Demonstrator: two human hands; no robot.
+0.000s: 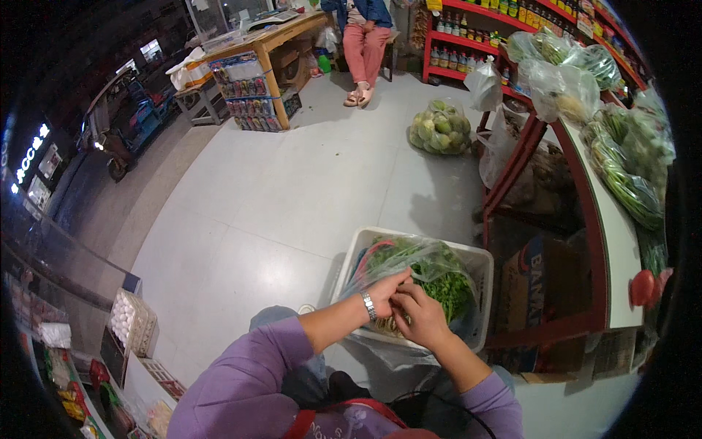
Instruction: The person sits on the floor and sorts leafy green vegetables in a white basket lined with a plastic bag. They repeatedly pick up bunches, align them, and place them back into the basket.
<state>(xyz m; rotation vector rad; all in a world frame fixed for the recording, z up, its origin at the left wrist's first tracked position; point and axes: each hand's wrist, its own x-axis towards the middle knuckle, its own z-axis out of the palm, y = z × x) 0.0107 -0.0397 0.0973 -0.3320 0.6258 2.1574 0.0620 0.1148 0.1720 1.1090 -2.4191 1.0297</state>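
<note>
My left hand [385,293], with a metal watch on the wrist, pinches the film of a clear plastic bag [422,253]. Close against it, my right hand [423,317] has curled fingers; whether film lies between them is hidden. Beneath the film are leafy green herbs [447,293], with pale stems or roots under my hands. A white plastic crate [482,291] holds the greens and stands on the floor before me. Something pink [370,255] curves along the crate's left side inside. More clear film hangs over the crate's near edge.
A red-framed stand [595,274] with bagged vegetables [625,170] on top rises at the right. Farther off, a bag of round green produce [440,129] sits on the floor. A person [364,44] sits beside a wooden desk [274,33]. Eggs [122,318] are stacked at the left.
</note>
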